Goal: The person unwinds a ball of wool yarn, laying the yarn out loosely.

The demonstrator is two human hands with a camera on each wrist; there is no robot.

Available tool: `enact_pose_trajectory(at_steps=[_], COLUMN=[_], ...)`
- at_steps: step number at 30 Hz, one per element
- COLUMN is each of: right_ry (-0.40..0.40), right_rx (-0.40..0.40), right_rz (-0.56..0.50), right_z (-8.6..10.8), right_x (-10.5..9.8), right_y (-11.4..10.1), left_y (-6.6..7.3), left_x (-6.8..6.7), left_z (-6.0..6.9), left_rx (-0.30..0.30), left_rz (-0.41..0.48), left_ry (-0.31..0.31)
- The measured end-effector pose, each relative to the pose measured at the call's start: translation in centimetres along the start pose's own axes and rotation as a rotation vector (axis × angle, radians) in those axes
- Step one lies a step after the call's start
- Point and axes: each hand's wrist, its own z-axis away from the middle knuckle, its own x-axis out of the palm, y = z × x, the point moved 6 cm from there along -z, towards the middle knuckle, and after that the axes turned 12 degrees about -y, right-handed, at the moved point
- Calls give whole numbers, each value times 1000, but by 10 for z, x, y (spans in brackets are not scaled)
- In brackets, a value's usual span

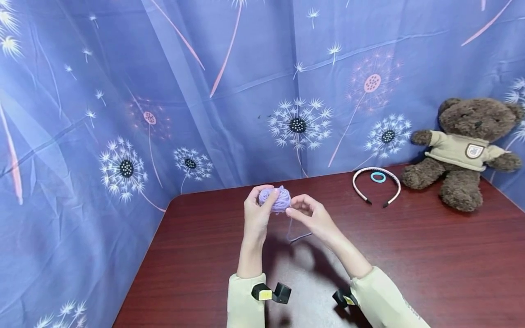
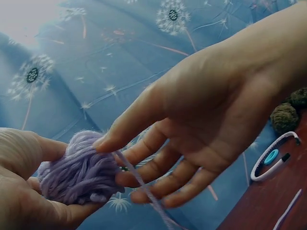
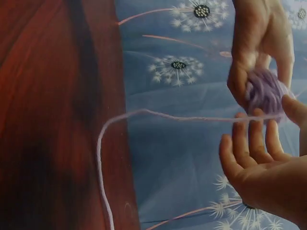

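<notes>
My left hand [image 1: 255, 219] holds a small lilac ball of yarn [image 1: 280, 201] above the far part of the table, its thumb across the front. Against the ball's right side is my right hand [image 1: 321, 222], thumb and index finger pinching the yarn where it leaves the ball. From there a loose yarn strand [image 3: 192, 118] runs across the right fingers and hangs down to the tabletop. In the left wrist view, the right hand's other fingers are spread and loosely bent beside the wound yarn [image 2: 79, 172].
A dark red wooden table [image 1: 197, 255] stands against a blue dandelion-print curtain [image 1: 246, 127]. Toward the back right lie a white headband [image 1: 371, 169] with dark tips and a light blue ring [image 1: 378, 177]. A brown teddy bear [image 1: 461, 177] in a beige top sits at the right.
</notes>
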Motion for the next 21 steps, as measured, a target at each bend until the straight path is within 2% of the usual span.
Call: enact_pose_trajectory(at_steps=[4,8,11,13,16,18,21], right_ry=[62,123,135,119,54,-7,-106], right_rx=[-28,-59,-84,-97,-108,-101,-87], right_rz=[-86,-150,-181,-189,-190,-191,-202], right_z=[2,3,4,5,6,6,9], right_x=[-5,-19,-29,-33,-36,-38,-44], right_y=[-4,-7,-10,-12,-14,-15,-17], left_y=[-3,-7,-11,-14,-17,-17,-14], left_x=[10,19,24,26,27,26,22], left_z=[0,0,1,1,2,2,1], left_rx=[-7,-58,-105,-138,-187,-212,-214], left_rz=[-5,-69,-107,-99,-31,30,117], left_ry=[-48,-134,-211,-260,-314,-334,-340])
